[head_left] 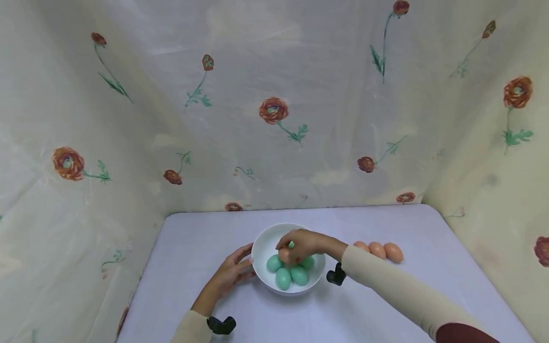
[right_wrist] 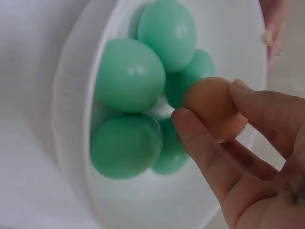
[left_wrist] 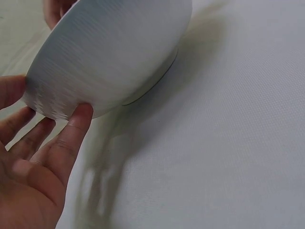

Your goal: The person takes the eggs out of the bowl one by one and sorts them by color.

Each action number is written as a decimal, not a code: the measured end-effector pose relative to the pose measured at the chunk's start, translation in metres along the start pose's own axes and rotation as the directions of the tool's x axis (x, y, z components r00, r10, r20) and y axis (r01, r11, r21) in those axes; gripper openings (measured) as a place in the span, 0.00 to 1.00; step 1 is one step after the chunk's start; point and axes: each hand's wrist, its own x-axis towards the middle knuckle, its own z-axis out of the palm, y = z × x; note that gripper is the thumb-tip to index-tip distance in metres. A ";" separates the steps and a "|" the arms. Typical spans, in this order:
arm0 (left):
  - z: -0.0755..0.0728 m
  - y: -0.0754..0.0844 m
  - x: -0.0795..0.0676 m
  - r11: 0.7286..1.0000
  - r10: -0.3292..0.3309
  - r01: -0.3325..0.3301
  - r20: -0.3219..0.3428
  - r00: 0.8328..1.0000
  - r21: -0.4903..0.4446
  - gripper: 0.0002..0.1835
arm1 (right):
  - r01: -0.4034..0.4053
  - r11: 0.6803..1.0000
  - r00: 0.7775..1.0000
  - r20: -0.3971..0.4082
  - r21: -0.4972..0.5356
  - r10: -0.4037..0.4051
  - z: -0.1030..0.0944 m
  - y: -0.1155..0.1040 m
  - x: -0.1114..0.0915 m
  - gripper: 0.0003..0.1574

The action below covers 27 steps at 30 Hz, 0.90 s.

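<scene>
A white bowl [head_left: 265,239] sits on the table with several green eggs [head_left: 283,279] inside it. Over these eggs, my right hand [head_left: 305,244] pinches a brown egg [right_wrist: 212,107] between thumb and fingers, within the bowl's rim. My left hand [head_left: 231,274] steadies the bowl from the left. In the left wrist view its spread, fairly straight fingertips [left_wrist: 82,114] press against the bowl's outer wall.
Several more brown eggs [head_left: 393,253] lie in a row to the right of the bowl, partly behind the right sleeve [head_left: 399,286]. A white cloth covers the table [head_left: 206,233]. Flower-patterned curtains [head_left: 326,71] enclose its back and sides.
</scene>
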 end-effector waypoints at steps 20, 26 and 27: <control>0.005 0.000 0.001 1.000 -0.018 0.018 -0.010 1.000 -0.012 0.32 | -0.064 0.980 0.967 -0.230 0.187 0.107 -0.069 0.067 -0.123 0.29; 0.004 -0.002 0.000 1.000 -0.014 0.013 -0.018 1.000 -0.012 0.32 | -0.107 0.971 0.936 -0.307 0.215 0.172 -0.082 0.112 -0.159 0.33; 0.003 -0.002 0.000 1.000 -0.014 0.013 -0.018 1.000 -0.014 0.32 | -0.125 0.968 0.930 -0.314 0.217 0.190 -0.083 0.120 -0.164 0.33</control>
